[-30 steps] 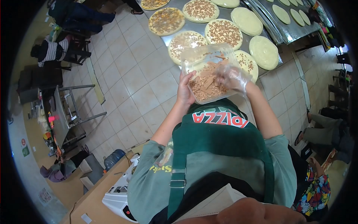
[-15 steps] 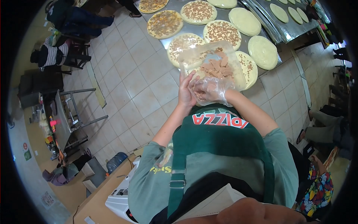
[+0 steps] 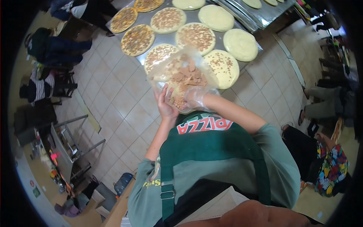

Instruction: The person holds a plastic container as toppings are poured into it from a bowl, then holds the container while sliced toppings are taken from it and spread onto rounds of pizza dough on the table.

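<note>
A clear plastic container (image 3: 210,73) with chopped brown bits and larger flat pieces (image 3: 191,74) tilts above the apron. Its near left side is gripped by my left hand (image 3: 166,104), fingers wrapped round the wall. Inside the near end, my right hand (image 3: 194,99) wears a clear plastic glove and is among the bits; its fingers are blurred and partly hidden. Just beyond the container lie a round base with scattered bits (image 3: 221,69), a fuller one (image 3: 195,39), and another partly covered by the container (image 3: 160,55).
A metal table (image 3: 141,58) bears several round bases, some plain (image 3: 241,45), some with orange-brown topping (image 3: 137,40). Another metal table (image 3: 272,19) stands at the upper right. Several people are around, one in a flowered shirt (image 3: 332,170). A metal-legged table (image 3: 62,147) is at left.
The container and both my hands have shifted left in view. My right hand has moved from the container's right side to its near end. The view has turned, and the bases appear further left.
</note>
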`<state>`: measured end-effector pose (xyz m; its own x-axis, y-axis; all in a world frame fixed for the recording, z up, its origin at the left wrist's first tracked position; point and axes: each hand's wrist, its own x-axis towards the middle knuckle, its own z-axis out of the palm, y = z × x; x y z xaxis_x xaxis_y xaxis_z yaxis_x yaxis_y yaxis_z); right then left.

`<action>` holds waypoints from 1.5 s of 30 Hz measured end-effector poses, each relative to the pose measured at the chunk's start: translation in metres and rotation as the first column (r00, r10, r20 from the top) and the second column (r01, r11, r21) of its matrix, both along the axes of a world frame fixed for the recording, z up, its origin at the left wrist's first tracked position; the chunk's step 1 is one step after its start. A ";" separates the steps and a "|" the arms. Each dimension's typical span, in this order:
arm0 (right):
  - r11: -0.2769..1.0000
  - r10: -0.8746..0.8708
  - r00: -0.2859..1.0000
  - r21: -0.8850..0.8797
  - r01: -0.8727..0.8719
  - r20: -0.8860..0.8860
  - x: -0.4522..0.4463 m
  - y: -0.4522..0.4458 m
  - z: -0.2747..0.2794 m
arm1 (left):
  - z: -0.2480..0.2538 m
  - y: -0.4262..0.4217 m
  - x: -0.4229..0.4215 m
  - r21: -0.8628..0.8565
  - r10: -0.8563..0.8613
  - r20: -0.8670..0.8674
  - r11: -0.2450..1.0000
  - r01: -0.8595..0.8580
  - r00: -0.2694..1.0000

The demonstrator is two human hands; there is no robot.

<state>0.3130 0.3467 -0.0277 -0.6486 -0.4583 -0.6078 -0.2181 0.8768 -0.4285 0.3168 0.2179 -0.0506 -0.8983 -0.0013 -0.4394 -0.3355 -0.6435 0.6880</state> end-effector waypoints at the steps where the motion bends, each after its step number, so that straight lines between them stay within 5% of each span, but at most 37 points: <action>1: 1.000 -0.017 1.000 0.005 0.016 0.002 0.001 -0.003 -0.002 | -0.004 0.000 -0.001 0.005 -0.017 0.002 1.000 0.016 1.000; 3: 0.960 -0.109 0.992 -0.252 0.122 0.065 0.004 -0.007 -0.006 | -0.015 0.000 -0.002 -0.071 0.064 0.081 0.996 -0.058 0.995; 7: 0.934 -0.026 0.993 -0.352 0.067 0.119 0.006 -0.004 -0.019 | -0.009 0.010 0.003 -0.068 0.078 0.118 0.995 -0.070 0.990; 9: 0.696 -0.144 0.914 -0.618 0.366 0.378 0.009 0.005 -0.030 | -0.036 0.004 0.001 0.047 -0.005 0.119 0.999 -0.001 0.993; 10: 0.696 -0.142 0.915 -0.619 0.364 0.378 0.012 0.009 -0.030 | -0.039 0.006 0.001 0.045 -0.002 0.118 0.999 -0.003 0.993; 12: 0.195 -0.039 0.460 -0.445 0.874 0.887 0.019 0.017 -0.030 | -0.043 0.011 0.001 0.085 -0.100 0.124 0.992 0.089 0.987; 15: 0.084 0.121 0.396 -0.407 0.910 0.910 0.016 0.030 -0.040 | -0.017 0.031 0.005 0.023 -0.104 0.096 0.994 0.103 0.990; 19: 0.039 -0.127 0.367 -0.365 0.930 0.922 0.013 0.046 -0.022 | -0.014 0.042 0.004 0.057 -0.101 0.058 0.994 0.098 0.993; 21: 0.488 -0.508 0.654 -0.438 0.755 0.561 0.005 0.056 -0.025 | -0.003 0.049 0.005 0.045 -0.073 0.116 0.997 0.069 0.991; 22: 0.494 -0.500 0.660 -0.441 0.749 0.561 0.004 0.061 -0.026 | -0.005 0.051 0.004 0.038 -0.044 0.106 0.998 0.040 0.993; 24: 0.209 -0.413 0.501 -0.456 0.865 0.761 0.006 0.074 -0.026 | -0.018 0.049 0.003 0.029 -0.008 0.096 1.000 0.005 0.995; 25: 0.214 -0.408 0.503 -0.456 0.864 0.762 0.004 0.082 -0.025 | -0.034 0.043 0.002 0.031 -0.016 0.130 0.999 0.012 0.991; 28: -0.044 -0.348 0.413 -0.455 0.889 0.841 -0.007 0.109 -0.017 | -0.057 0.024 0.001 0.065 0.007 0.174 0.998 -0.018 0.985; 31: -0.049 -0.389 0.395 -0.446 0.893 0.833 -0.022 0.147 -0.018 | -0.047 0.009 0.006 0.070 0.055 0.224 0.995 -0.072 0.973; 39: 0.244 -0.632 0.451 -0.391 0.888 0.630 -0.067 0.195 -0.094 | -0.032 -0.054 0.034 -0.080 0.385 0.222 0.923 -0.377 0.896; 41: 0.623 -0.558 0.767 -0.451 0.639 0.315 -0.088 0.196 -0.122 | -0.023 -0.058 0.043 -0.064 0.411 0.185 0.912 -0.406 0.893; 43: 0.691 -0.550 0.790 -0.383 0.613 0.272 -0.102 0.189 -0.120 | -0.011 -0.059 0.051 -0.069 0.495 0.234 0.867 -0.494 0.837; 45: 0.989 -0.103 0.987 -0.122 0.088 -0.124 -0.114 0.177 -0.093 | -0.009 -0.059 0.058 -0.065 0.523 0.218 0.850 -0.523 0.824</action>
<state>0.1991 0.5236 -0.1211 -0.7627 -0.4529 -0.4617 -0.1961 0.8422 -0.5022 0.3751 0.1588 -0.0594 -0.6428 -0.4447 -0.6238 -0.0912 -0.7640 0.6387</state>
